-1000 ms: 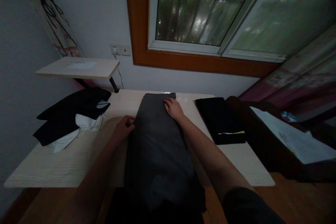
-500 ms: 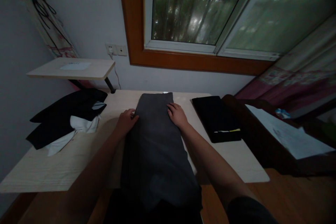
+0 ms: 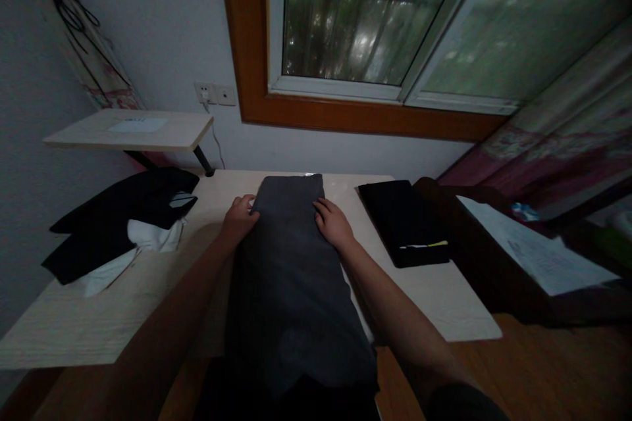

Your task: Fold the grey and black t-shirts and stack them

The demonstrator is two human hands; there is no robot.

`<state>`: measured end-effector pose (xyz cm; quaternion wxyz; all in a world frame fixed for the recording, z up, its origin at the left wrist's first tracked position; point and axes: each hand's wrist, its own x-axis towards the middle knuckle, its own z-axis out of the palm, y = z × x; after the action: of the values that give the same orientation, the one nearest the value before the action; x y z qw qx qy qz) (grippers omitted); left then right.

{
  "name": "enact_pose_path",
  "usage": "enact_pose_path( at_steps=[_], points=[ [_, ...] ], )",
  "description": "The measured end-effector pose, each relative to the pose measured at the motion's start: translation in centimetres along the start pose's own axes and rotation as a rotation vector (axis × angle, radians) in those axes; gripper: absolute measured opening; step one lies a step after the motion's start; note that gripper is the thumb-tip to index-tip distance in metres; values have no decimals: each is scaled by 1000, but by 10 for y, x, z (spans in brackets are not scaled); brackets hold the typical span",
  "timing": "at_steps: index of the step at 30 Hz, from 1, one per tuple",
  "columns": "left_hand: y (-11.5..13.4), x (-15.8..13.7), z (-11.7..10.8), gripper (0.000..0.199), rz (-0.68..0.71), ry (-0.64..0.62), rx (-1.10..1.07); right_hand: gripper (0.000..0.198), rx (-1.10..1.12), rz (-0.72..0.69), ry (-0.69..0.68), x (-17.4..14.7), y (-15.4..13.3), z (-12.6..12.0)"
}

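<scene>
A long, folded dark grey garment (image 3: 289, 263) lies lengthwise on the pale wooden table (image 3: 162, 302), its near end hanging over the front edge toward me. Which kind of garment it is, I cannot tell. My left hand (image 3: 239, 220) holds its left side near the far end, thumb on the cloth and fingers bent at the edge. Opposite, my right hand (image 3: 334, 222) holds the right side, fingers curved over the border. The undersides of both grips are hidden.
Left on the table are black clothing (image 3: 118, 210) and white cloth (image 3: 155, 237), under a small raised shelf (image 3: 172, 135). A folded black item (image 3: 402, 220) with a yellow-white strip lies right. Beyond it, papers (image 3: 533, 250) rest on dark furniture. The window (image 3: 365, 26) is behind.
The view has shifted slightly, so everything sits a little further left. Both hands stay at the garment's sides, with barely any change in their fingers.
</scene>
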<state>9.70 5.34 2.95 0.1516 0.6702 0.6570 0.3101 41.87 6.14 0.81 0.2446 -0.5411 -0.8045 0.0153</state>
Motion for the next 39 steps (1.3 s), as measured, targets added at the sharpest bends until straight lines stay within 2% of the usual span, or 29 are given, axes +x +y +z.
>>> enact_pose_path(
  at_steps=[4, 7, 13, 20, 25, 32, 36, 39],
  points=[
    [2, 6, 6, 58, 114, -14, 38, 43, -33, 24, 13, -3, -5, -1],
    [1, 9, 10, 62, 124, -4, 12, 42, -69, 26, 20, -5, -7, -2],
    [-9, 15, 15, 69, 5, 8, -21, 43, -109, 22, 19, -11, -9, -2],
    [-14, 24, 14, 70, -139, -25, -153, 44, -111, 114, 27, -20, -10, -3],
    [-10, 29, 12, 66, -146, -9, -172, 44, -75, 130, 14, -21, -10, -7],
    [-4, 28, 7, 61, -114, 2, -114, 39, 132, 162, 70, -26, -4, -21],
    [-3, 19, -7, 66, -109, -88, -30, 33, 246, 119, 19, -32, -2, -26],
    [-6, 7, -22, 77, -121, -286, -89, 31, 342, 84, -23, -38, -3, -30]
  ],
)
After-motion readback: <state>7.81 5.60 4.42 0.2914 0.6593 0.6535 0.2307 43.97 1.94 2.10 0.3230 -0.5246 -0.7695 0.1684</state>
